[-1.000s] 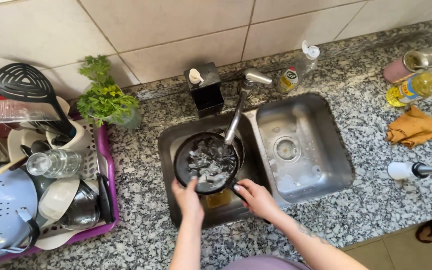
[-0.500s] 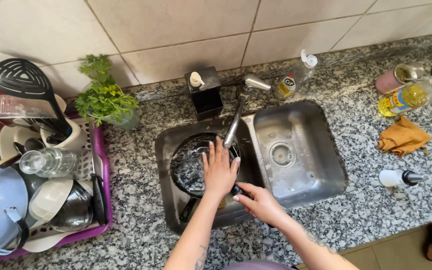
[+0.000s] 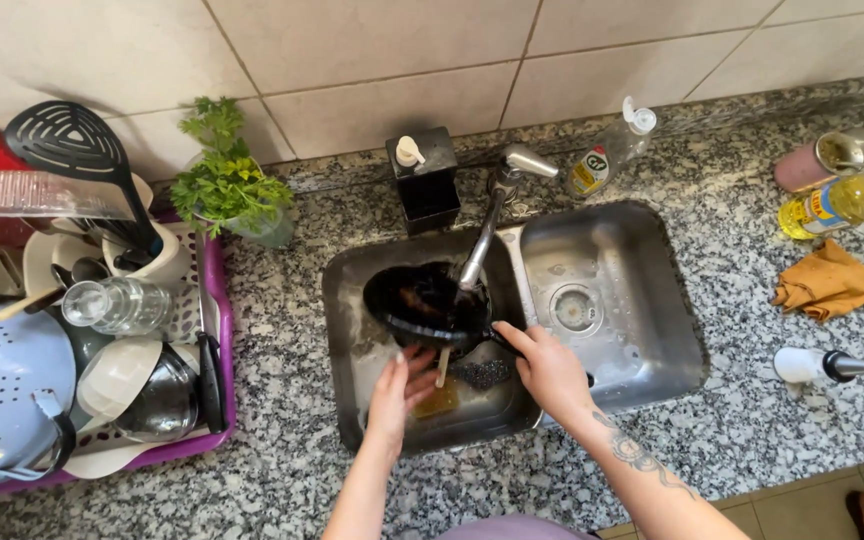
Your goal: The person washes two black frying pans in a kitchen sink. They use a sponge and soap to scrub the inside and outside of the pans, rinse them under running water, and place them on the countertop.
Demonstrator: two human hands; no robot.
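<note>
Black pan between both hands, under faucet

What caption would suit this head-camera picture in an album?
Left hand under a tilted black pan, right hand on its handle, beneath the tap in a steel sink.

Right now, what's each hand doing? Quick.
Left hand: fingers spread open, under the black pan, touching its rim.
Right hand: closed on the pan's handle.
</note>
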